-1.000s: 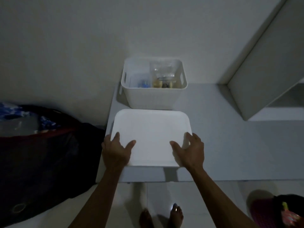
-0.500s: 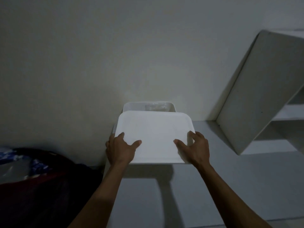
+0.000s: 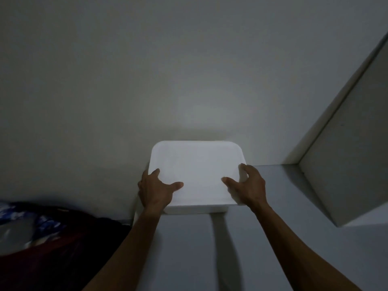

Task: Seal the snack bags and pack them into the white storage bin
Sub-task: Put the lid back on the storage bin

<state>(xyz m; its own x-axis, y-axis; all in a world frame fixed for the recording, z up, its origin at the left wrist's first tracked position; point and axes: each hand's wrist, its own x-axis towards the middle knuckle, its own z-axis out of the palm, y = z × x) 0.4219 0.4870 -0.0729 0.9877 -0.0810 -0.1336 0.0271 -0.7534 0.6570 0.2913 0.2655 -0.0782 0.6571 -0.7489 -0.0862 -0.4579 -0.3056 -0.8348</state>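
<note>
White lid (image 3: 197, 173) sits over the white storage bin (image 3: 195, 208) against the wall, left hand (image 3: 154, 191) and right hand (image 3: 248, 186) clamped on its near corners, thumbs on top; looks light, rigid, smooth plastic, best held by the edges.

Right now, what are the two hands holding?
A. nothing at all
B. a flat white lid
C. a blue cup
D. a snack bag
B: the left hand and right hand grip opposite sides of the white lid, thumbs resting on top.
</note>
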